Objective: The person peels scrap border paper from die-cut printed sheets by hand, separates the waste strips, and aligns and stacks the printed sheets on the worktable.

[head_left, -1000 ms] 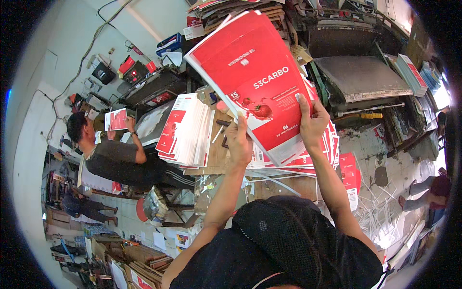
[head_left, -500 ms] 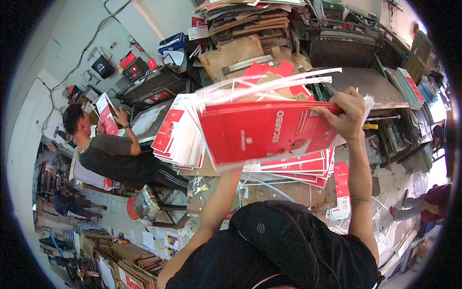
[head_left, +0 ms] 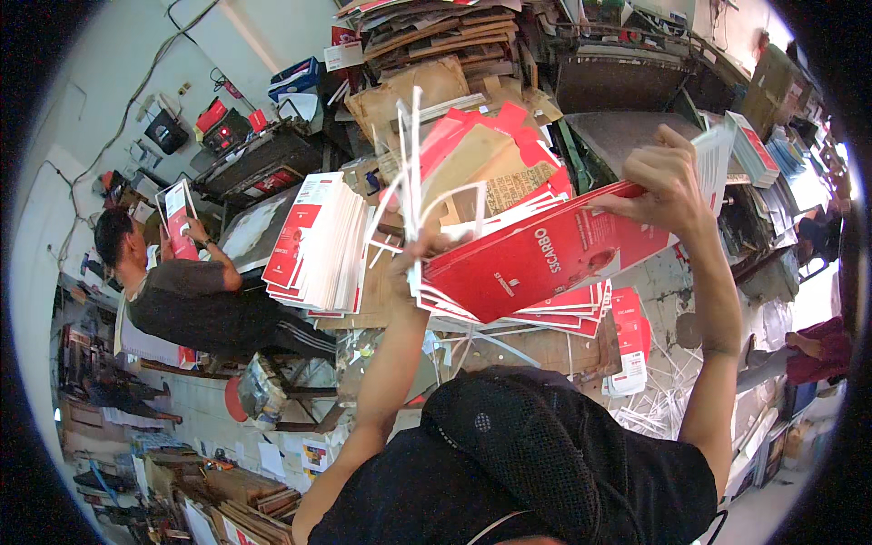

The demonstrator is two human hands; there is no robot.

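Note:
My right hand [head_left: 668,189] is closed on the right end of a stack of red printed card sheets [head_left: 545,259], held tilted above the table. The thumb lies on the front face, and the white sheet edges fan out behind the fingers. At the stack's left end my left hand [head_left: 418,257] is closed around thin white paper strips [head_left: 414,173], which stick up and curl over. The stack hides part of that hand's fingers. Beneath the held stack lies a pile of more red and white sheets [head_left: 581,313].
A tall fanned pile of red and white sheets [head_left: 318,241] stands to the left. Behind are red cut sheets and brown cardboard [head_left: 522,186]. White offcuts [head_left: 668,395] litter the floor at right. A co-worker [head_left: 186,291] at the left holds a red and white sheet.
The stack's left end has dropped, and it slants up to the right. My left hand has come out from behind it with the white strips, which now stand upright instead of lying across the top.

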